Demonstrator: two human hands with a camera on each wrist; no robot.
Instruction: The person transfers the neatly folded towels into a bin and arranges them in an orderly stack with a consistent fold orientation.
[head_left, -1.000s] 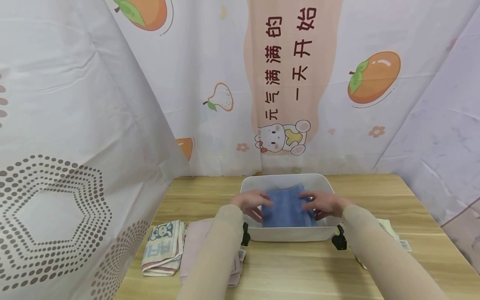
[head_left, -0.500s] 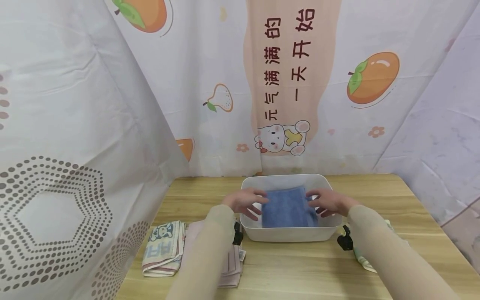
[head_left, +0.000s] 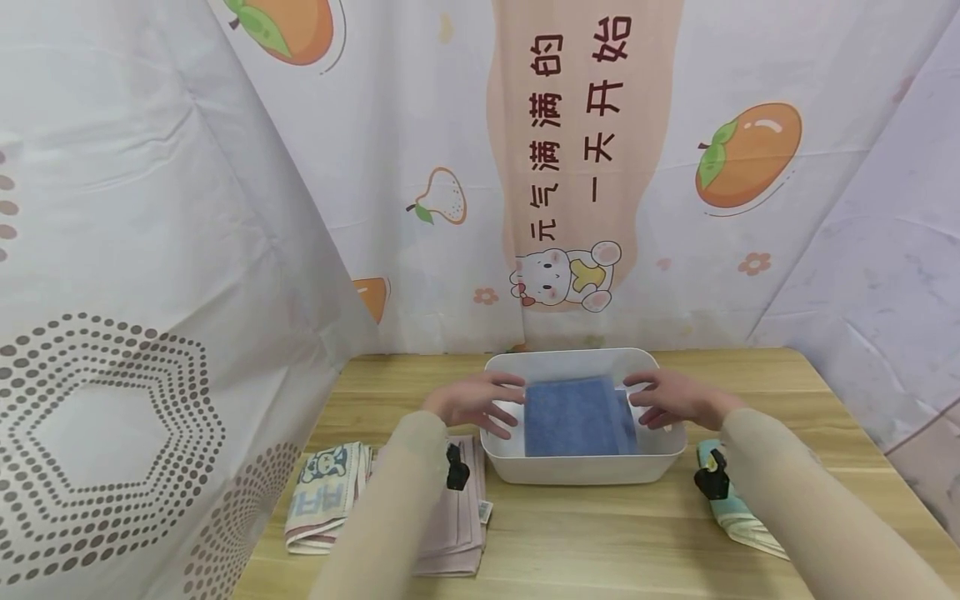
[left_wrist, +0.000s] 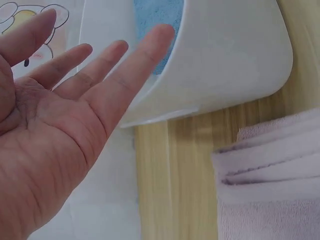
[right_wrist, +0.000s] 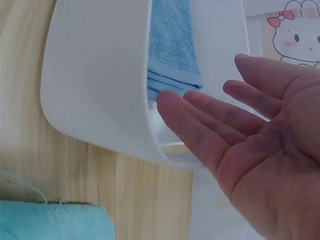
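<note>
A folded blue towel [head_left: 572, 418] lies flat inside a white plastic basin [head_left: 588, 470] at the back middle of the table. Over the basin's left rim hovers my left hand [head_left: 477, 402], its fingers spread and holding nothing. My right hand [head_left: 675, 400] is above the right rim with loosely bent fingers, apart from the towel. In the left wrist view the palm of the left hand [left_wrist: 65, 120] faces up beside the basin wall. The right wrist view has the right hand [right_wrist: 250, 135] near the towel's folded edge [right_wrist: 172, 80], with a gap between them.
Left of the basin lie a folded pink towel [head_left: 457, 533] and a cream patterned towel [head_left: 324, 500]. A mint-green towel [head_left: 738, 512] is partly hidden under the right forearm. A printed curtain [head_left: 442, 125] hangs behind the wooden table [head_left: 585, 550].
Both hands have drawn apart, the left one leftward and the right one rightward, away from the blue towel. The towel stays in the basin, flatter than before.
</note>
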